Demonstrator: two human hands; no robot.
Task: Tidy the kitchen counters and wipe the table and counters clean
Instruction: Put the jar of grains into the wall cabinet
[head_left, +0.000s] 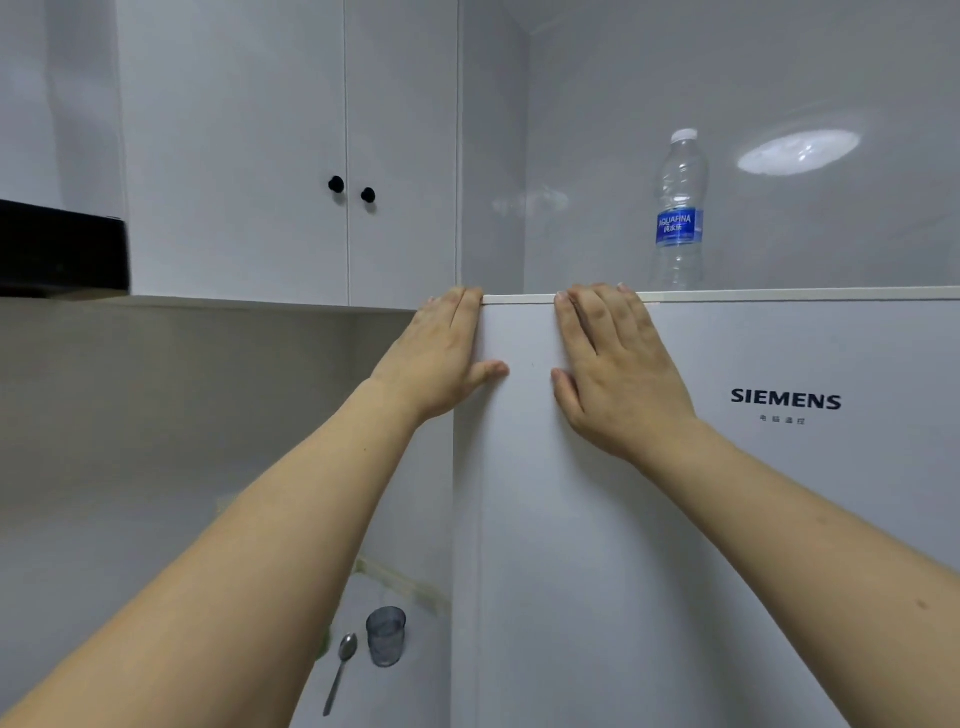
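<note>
Overhead, the left hand (445, 353) lies flat against the fridge (675, 519) door's left top corner, fingers straight. The right hand (615, 364) presses flat just beside it; a water bottle (679, 213) stands upright on the fridge top, further right.

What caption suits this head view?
Both hands, left hand and right hand, rest flat on fridge; water bottle above.

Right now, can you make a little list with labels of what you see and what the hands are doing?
place: kitchen corner beside a white Siemens fridge
left hand: flat on the fridge's top left corner
right hand: flat on the fridge door, fingertips at the top edge
on top of fridge: Aquafina water bottle, upright
on counter below: grey cup and a metal spoon beside it
above counter: white cupboard, doors shut
</note>
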